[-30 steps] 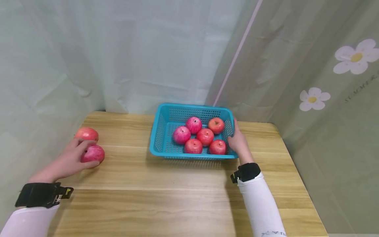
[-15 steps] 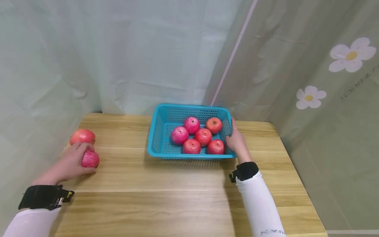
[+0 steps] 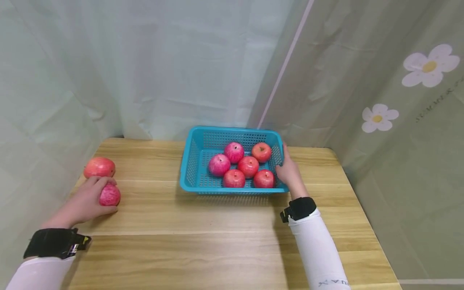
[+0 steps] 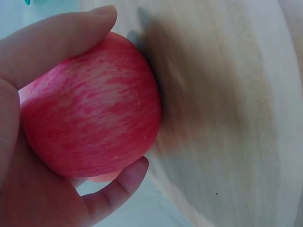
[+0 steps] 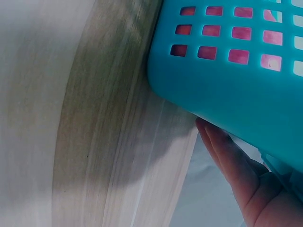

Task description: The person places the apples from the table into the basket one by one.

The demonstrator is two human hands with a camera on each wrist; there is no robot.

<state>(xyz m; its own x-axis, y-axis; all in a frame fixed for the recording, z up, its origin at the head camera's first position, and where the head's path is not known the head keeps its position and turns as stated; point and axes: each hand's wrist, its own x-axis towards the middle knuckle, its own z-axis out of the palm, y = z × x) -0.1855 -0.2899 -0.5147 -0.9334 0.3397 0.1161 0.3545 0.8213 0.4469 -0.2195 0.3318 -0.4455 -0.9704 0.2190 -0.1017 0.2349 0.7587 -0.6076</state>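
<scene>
On the left of the table, my left hand (image 3: 85, 201) grips a pinkish-red apple (image 3: 110, 195). In the left wrist view, the thumb and a finger wrap opposite sides of this streaked apple (image 4: 94, 109). Just behind it lies a second, orange-red apple (image 3: 99, 167). My right hand (image 3: 291, 173) holds the right end of a turquoise plastic basket (image 3: 185, 161), thumb over the rim and fingers along the outer wall. Several red and pink apples, among them a glossy red apple (image 3: 248, 167), sit inside the basket. From the right wrist, the fingers (image 5: 227, 156) show against the basket's outside.
The wooden table (image 3: 203, 241) carries the basket near its back edge. A pale curtain (image 3: 188, 72) hangs behind the table and along both sides, with a white flower print (image 3: 380, 118) on the right.
My left hand has drawn its apple slightly toward me and its fingers have closed further round it. The right hand stays on the basket. The head view has shifted a little.
</scene>
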